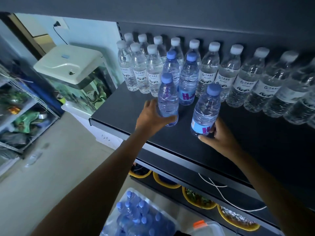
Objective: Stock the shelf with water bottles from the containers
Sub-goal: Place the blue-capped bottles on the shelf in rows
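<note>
Here left hand (pixel 150 119) and right hand (pixel 220 139) grip ribbed, blue-capped plastic bottles (pixel 205 108).

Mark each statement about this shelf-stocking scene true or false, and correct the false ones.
1. Each hand grips a blue-capped bottle. True: the left hand grips the left bottle and the right hand grips the right bottle.
2. The bottles along the back of the shelf have red caps. False: the back-row bottles have white caps.
3. A container below the shelf holds more blue-capped bottles. True: the spare bottles are in it.
4. The shelf is white. False: the shelf is dark.
5. The left bottle lies on its side. False: it is cap-up.
</note>
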### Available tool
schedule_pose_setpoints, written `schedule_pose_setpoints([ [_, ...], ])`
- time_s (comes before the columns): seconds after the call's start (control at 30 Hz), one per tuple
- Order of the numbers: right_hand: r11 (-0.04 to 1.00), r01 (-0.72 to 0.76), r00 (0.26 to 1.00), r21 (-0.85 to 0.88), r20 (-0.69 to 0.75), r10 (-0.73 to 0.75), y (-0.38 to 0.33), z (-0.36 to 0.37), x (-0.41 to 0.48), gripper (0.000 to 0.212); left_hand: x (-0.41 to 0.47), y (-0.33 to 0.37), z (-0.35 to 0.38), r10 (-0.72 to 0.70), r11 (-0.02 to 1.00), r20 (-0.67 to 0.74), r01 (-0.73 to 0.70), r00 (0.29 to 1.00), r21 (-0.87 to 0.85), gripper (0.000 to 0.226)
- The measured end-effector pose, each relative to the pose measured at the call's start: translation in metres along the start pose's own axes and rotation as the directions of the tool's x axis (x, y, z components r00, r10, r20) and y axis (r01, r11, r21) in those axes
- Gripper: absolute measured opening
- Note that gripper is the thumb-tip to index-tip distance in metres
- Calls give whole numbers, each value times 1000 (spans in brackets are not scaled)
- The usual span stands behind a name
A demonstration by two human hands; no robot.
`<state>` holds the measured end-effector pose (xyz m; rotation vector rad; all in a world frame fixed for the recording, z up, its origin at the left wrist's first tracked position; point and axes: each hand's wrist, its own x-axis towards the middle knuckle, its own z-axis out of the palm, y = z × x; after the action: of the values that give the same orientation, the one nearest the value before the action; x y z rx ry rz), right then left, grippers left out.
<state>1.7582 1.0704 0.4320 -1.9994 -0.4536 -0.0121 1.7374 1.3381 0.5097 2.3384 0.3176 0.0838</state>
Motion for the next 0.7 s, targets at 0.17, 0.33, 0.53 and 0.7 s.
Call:
schedule_pose_setpoints([
  [0.17,989,42,995,-142,-89,-55,0,0,5,53,-2,-12,32,-41,989,78,52,996,-141,71],
  [0.33,990,13,995,-139,-101,-27,9,-7,18,50,-4,15,56,18,994,78,-10,997,-106,56],
  [0.53,987,-65,984,-150,-173,39,20,-31,21,62,6,55,86,-40,999,-7,40,999,3,71],
  [0.7,992,-129,953,1,-276,124,19,-31,24,74,25,86,110,-167,986,-2,167,986,-16,89],
])
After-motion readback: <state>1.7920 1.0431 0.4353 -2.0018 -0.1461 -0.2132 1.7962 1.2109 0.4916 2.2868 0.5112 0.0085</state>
